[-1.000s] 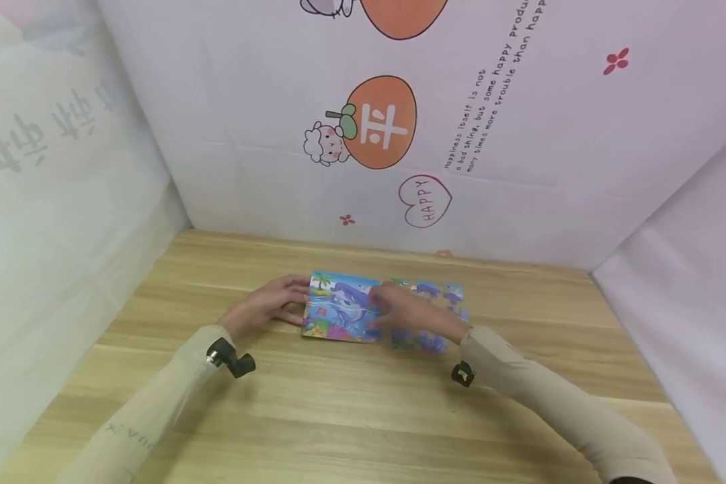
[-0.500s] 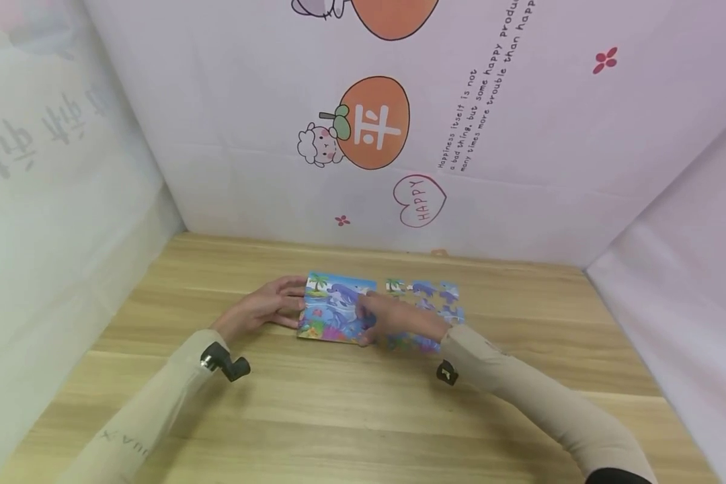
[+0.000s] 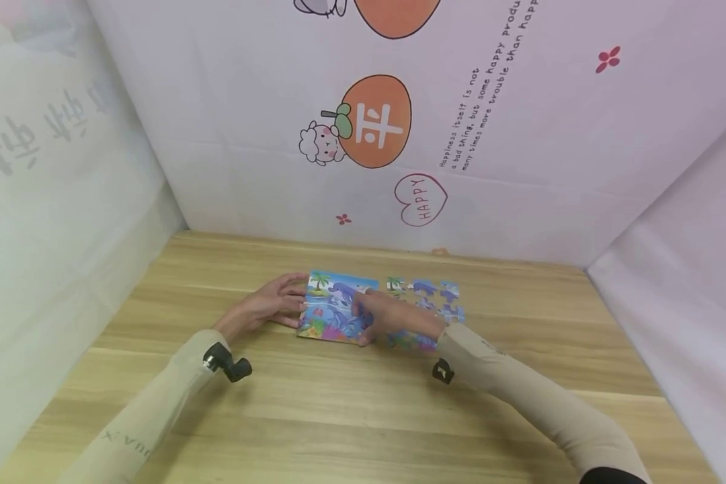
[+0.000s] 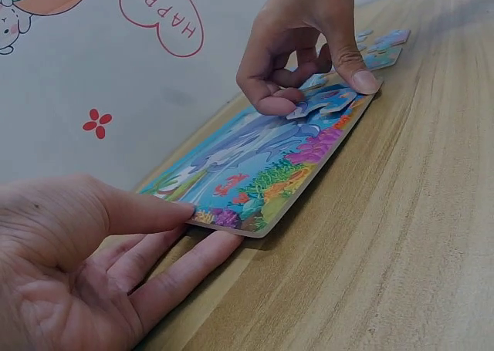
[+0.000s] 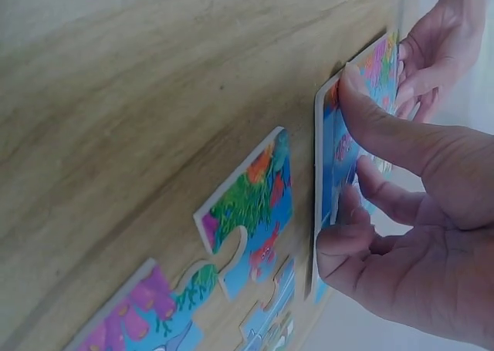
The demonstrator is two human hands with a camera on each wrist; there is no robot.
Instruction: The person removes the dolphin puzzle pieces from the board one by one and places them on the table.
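A jigsaw puzzle board point(image 3: 327, 316) with a dolphin and coral picture lies flat on the table. My left hand point(image 3: 276, 300) holds its left edge. In the left wrist view, the thumb is at the board's corner and fingers reach under the edge. My right hand point(image 3: 387, 314) is over the board's right part, fingers curled and thumb at the near right corner. Between that thumb and the fingers, a jigsaw piece point(image 4: 340, 100) stands tilted up from the board. Loose jigsaw pieces point(image 5: 258, 204) lie just right of the board, partly hidden under the right forearm in the head view.
The wooden table point(image 3: 339, 403) meets a white printed cloth wall point(image 3: 248, 134) behind the board. More white cloth hangs at the left point(image 3: 66, 202) and right sides. Small black wrist cameras point(image 3: 226, 361) stick out from both sleeves.
My right hand has moved left, from the board's right edge further onto the board, and has slowed. The left hand stays at the left edge.
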